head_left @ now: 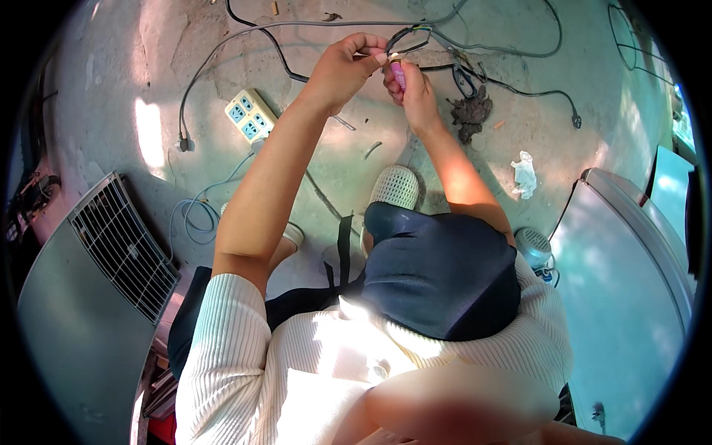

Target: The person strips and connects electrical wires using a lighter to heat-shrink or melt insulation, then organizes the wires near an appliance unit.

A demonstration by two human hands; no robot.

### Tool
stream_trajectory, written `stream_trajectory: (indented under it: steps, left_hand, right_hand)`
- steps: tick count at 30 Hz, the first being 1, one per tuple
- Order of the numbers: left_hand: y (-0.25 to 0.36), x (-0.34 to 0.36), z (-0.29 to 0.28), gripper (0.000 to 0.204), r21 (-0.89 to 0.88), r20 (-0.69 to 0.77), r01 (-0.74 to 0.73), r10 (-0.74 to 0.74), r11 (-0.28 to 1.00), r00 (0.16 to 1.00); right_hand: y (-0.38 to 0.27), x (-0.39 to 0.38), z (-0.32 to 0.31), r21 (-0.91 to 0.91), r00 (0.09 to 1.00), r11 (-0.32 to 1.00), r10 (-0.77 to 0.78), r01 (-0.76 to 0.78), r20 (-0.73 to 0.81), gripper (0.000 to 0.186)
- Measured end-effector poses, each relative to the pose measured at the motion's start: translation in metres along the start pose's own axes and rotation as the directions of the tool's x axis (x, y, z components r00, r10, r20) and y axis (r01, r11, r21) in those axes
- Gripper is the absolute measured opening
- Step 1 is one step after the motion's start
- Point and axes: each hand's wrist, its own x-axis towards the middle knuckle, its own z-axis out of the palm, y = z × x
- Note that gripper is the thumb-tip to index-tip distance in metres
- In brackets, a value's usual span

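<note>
My left hand (347,73) reaches out over the floor, thumb and fingers pinched together on a thin black cable (397,35). Just to its right, my right hand (417,96) is closed around a small pink lighter (399,76) held upright. The lighter's top is close beneath the cable and almost touches my left fingertips. A pale bright spot shows at that top; I cannot tell whether it is a flame. Beyond my hands the cable loops round, with thin coloured wires (421,28) showing at its end.
A cream power strip (251,115) lies left of my left forearm. Long grey cable (326,24) curves across the far floor. Right of my right hand are a dark crumpled clump (472,113) and white tissue (524,176). A grille panel (122,248) stands left, a large pale panel (619,267) right.
</note>
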Motion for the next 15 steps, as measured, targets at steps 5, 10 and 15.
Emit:
stream_trajectory:
  steps: [5, 10, 15]
  left_hand:
    - [-0.004, 0.002, -0.001, 0.026, -0.004, 0.006, -0.012, 0.012, 1.0, 1.0]
    - [-0.003, 0.001, -0.001, 0.025, 0.003, 0.002, -0.006, 0.006, 1.0, 1.0]
    - [-0.007, 0.003, -0.003, 0.025, -0.002, 0.011, -0.018, 0.018, 1.0, 1.0]
  right_hand:
    - [0.002, 0.0, 0.001, 0.033, 0.998, 0.999, 0.005, -0.003, -0.061, 0.038]
    - [0.003, 0.002, -0.005, 0.068, 0.994, 0.998, 0.005, 0.002, -0.11, 0.038]
    - [0.006, 0.003, -0.011, 0.013, 0.997, 1.0, 0.001, 0.0, -0.076, 0.038]
